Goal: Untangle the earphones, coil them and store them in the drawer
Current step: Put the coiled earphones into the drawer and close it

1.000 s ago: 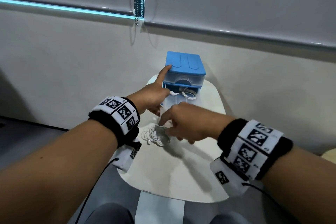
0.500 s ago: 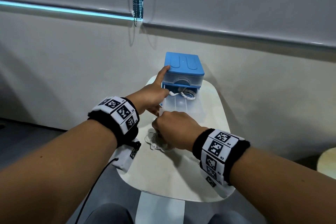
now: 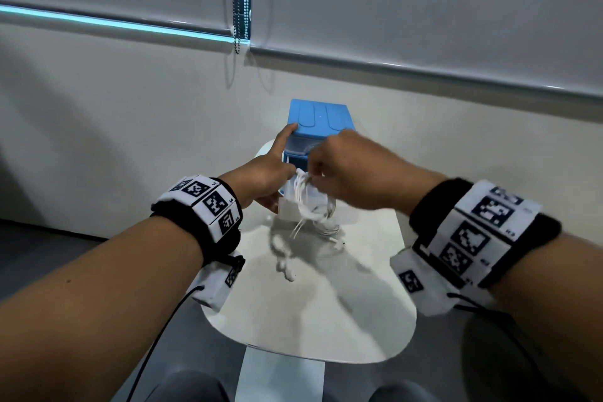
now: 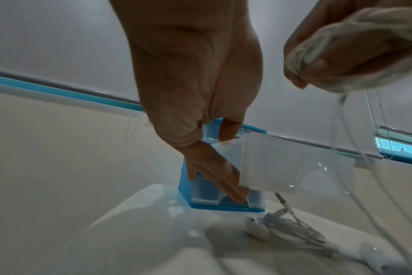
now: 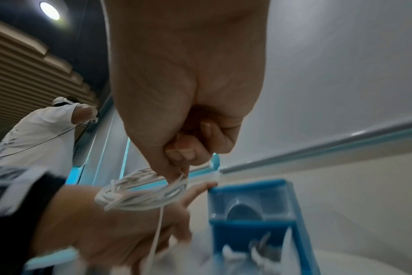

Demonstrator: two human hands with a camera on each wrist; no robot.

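We hold a coiled bundle of white earphones pinched in our right hand, fingers curled round the loops, above the pulled-out clear drawer of the blue drawer box, which stands at the far edge of the white table. Our left hand is spread against the box: index fingertip on the front-left corner of the blue lid, other fingers by the drawer's left side. Head view shows a loose cable end trailing down from the bundle to the tabletop just in front of the drawer. Left wrist view adds what the head view can't: the drawer from below, our straight fingers lying along its side and over the closed bottom drawer, and a second coil of earphones w/ earbuds lying on the table beneath it. Right wrist view shows the pinch close up, thumb & fingertips closed on the coil, plus a person in a white shirt in the background. Wristbands carry square black-and-white markers w/ tiny codes, too small to read for sure. Near half of the table is bare, room on both sides of the box is slim.
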